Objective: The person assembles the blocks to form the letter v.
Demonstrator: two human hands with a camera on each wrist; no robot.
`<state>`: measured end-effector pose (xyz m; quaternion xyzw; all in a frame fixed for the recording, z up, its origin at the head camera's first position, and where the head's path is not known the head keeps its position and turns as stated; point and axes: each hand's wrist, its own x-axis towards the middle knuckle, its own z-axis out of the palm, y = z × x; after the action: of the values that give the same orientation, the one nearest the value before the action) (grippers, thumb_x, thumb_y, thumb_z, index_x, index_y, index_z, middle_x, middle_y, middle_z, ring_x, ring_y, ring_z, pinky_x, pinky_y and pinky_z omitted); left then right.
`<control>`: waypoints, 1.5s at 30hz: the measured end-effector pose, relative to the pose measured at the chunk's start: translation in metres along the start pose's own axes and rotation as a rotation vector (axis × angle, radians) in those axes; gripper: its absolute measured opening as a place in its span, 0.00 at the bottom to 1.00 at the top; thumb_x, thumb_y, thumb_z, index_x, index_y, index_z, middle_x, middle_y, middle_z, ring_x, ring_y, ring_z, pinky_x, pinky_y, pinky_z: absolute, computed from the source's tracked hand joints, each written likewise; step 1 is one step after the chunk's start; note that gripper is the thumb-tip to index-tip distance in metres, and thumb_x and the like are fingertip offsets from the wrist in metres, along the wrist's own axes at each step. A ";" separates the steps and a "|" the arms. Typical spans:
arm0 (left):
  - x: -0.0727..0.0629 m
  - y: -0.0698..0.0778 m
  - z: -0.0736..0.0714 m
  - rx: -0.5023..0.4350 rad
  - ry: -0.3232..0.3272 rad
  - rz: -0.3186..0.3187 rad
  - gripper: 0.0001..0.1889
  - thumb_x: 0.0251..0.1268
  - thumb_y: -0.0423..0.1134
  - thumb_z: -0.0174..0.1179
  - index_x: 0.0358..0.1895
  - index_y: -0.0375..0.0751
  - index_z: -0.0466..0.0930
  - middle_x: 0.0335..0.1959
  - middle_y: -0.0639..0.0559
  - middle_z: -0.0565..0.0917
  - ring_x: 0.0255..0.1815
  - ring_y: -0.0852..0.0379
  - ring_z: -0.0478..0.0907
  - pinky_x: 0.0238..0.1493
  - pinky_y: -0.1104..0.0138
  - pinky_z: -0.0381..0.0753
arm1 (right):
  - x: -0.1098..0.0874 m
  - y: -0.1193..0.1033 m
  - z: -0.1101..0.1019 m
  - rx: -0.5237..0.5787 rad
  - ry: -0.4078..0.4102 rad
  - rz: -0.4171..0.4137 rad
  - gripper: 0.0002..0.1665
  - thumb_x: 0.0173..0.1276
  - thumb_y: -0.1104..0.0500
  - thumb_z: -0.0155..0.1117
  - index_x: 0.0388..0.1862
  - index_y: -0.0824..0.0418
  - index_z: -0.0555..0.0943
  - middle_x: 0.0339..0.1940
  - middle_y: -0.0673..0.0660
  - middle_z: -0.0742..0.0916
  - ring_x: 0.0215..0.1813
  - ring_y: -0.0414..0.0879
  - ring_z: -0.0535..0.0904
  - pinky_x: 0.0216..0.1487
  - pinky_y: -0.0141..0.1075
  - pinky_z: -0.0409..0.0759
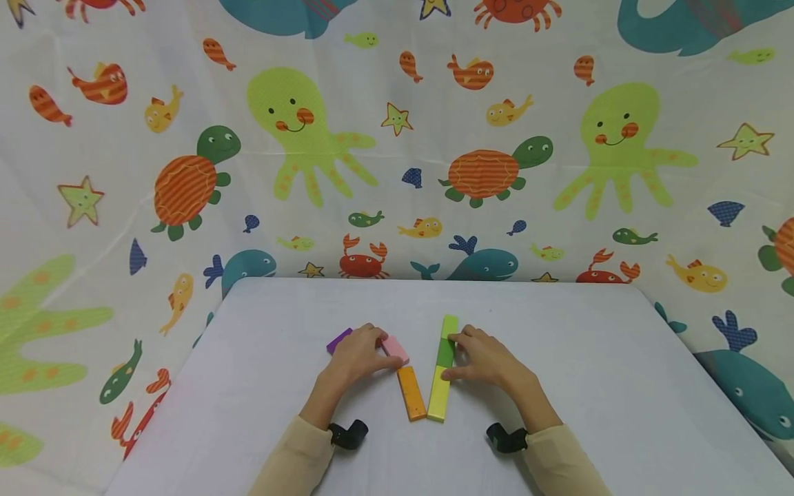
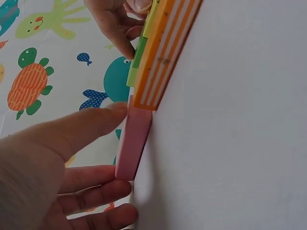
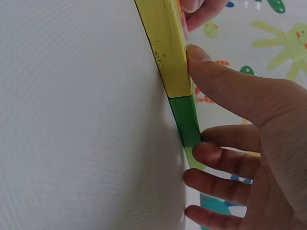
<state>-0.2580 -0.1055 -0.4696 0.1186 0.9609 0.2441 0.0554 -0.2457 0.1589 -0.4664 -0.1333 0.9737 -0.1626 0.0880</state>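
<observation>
My left hand [image 1: 356, 355] holds a pink block [image 1: 395, 350], thumb by its near end and fingers by its far end. An orange block [image 1: 412, 394] lies just in front of the pink one. Beyond the left hand shows part of a purple block [image 1: 338, 341]. My right hand [image 1: 486, 358] rests against a row of blocks, its thumb touching the yellow block [image 3: 165, 52] and its index finger beside the green block [image 3: 185, 120]. A light green block [image 1: 450, 324] is at the row's far end. The orange and yellow near ends almost meet, forming a narrow V.
The blocks lie flat on a white table [image 1: 589, 386]. Behind it hangs a cloth [image 1: 372, 227] printed with sea animals. A black wrist device [image 1: 350, 435] is on the left wrist, and another black device [image 1: 506, 438] is on the right.
</observation>
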 end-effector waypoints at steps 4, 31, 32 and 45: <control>0.000 0.000 0.000 -0.021 0.013 -0.021 0.30 0.54 0.58 0.72 0.55 0.42 0.83 0.43 0.50 0.83 0.43 0.56 0.77 0.51 0.59 0.83 | 0.000 0.000 0.000 0.000 -0.002 0.002 0.50 0.50 0.33 0.78 0.68 0.56 0.77 0.51 0.53 0.81 0.51 0.46 0.76 0.60 0.47 0.80; 0.001 -0.002 0.004 -0.068 0.009 0.054 0.25 0.60 0.50 0.71 0.58 0.42 0.83 0.49 0.48 0.84 0.52 0.52 0.80 0.59 0.56 0.80 | 0.001 0.000 -0.001 -0.012 -0.007 0.011 0.51 0.49 0.32 0.77 0.68 0.56 0.77 0.54 0.53 0.81 0.53 0.46 0.76 0.63 0.48 0.79; 0.001 -0.001 0.004 -0.069 0.008 0.058 0.25 0.60 0.50 0.71 0.58 0.42 0.83 0.49 0.48 0.84 0.52 0.52 0.80 0.60 0.55 0.80 | 0.002 0.000 -0.001 -0.014 -0.006 0.011 0.51 0.49 0.32 0.77 0.68 0.56 0.77 0.54 0.53 0.81 0.53 0.46 0.76 0.63 0.48 0.79; 0.000 -0.001 0.005 -0.065 0.006 0.087 0.25 0.61 0.50 0.70 0.58 0.42 0.83 0.49 0.48 0.84 0.52 0.52 0.80 0.59 0.56 0.80 | 0.002 0.001 0.001 -0.019 -0.002 0.006 0.50 0.49 0.32 0.77 0.67 0.55 0.77 0.53 0.53 0.81 0.53 0.46 0.76 0.62 0.48 0.79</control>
<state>-0.2570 -0.1043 -0.4742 0.1579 0.9466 0.2775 0.0455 -0.2473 0.1588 -0.4674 -0.1311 0.9756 -0.1528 0.0880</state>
